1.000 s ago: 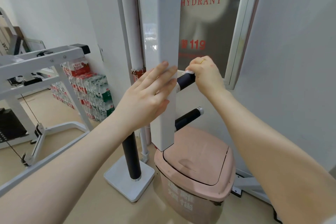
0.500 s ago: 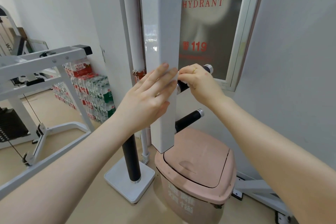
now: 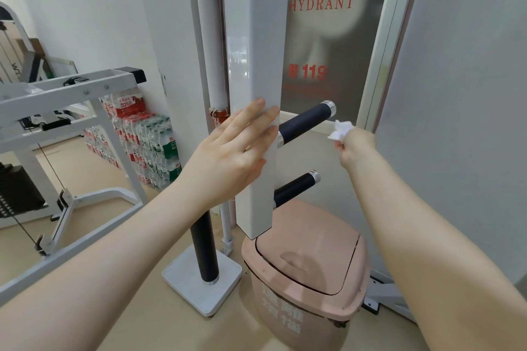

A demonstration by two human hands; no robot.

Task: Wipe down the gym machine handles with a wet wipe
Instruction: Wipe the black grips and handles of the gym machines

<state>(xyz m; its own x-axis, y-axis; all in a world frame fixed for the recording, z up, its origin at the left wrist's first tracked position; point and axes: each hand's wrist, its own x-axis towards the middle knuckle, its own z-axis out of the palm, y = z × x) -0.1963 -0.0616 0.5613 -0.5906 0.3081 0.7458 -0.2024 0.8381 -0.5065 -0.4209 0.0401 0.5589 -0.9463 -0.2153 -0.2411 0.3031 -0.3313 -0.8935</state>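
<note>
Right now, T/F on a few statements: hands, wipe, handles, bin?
1. The right hand holds the wipe clear of the upper handle. True.
2. The left hand grips the lower handle. False: it rests flat on the white post.
3. The pink bin sits below the handles, lid closed. True.
4. The wipe is wrapped round the upper handle. False: it is off the handle's end, bunched in the fingers.

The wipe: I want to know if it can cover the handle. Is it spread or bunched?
Bunched. The wipe shows as a crumpled white wad pinched in the right hand, clear of the upper handle.
</note>
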